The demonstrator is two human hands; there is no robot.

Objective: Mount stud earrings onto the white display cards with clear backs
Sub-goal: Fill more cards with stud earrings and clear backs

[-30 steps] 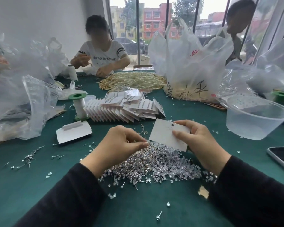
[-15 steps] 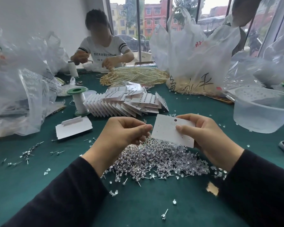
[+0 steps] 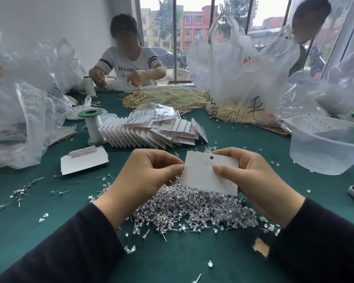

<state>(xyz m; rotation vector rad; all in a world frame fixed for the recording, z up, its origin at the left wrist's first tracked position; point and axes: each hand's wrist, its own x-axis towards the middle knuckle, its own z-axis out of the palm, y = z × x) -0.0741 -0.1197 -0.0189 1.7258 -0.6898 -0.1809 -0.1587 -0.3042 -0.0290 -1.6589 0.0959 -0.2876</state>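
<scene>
The white display card is in the centre of the frame, held above the pile of stud earrings on the green table. A second ago it sat lower and slanted away. Now it has been lifted and turned so its face, with the hang hole at the top and the small punched dots, shows almost flat to the camera.

The right hand grips the card's right side as before, with the thumb laid across the front and the fingers curled behind the top edge.

The left hand has come up off the pile, where it was picking a second ago. Its fingers are curled, and the thumb and forefinger tips are pressed together and touch the card's left edge. They were just short of that edge half a second ago. Whether a stud sits between them cannot be told.

The fanned row of filled cards above the hands, the thread spool and blank cards at left, and the clear plastic tub at right lie as they did.
</scene>
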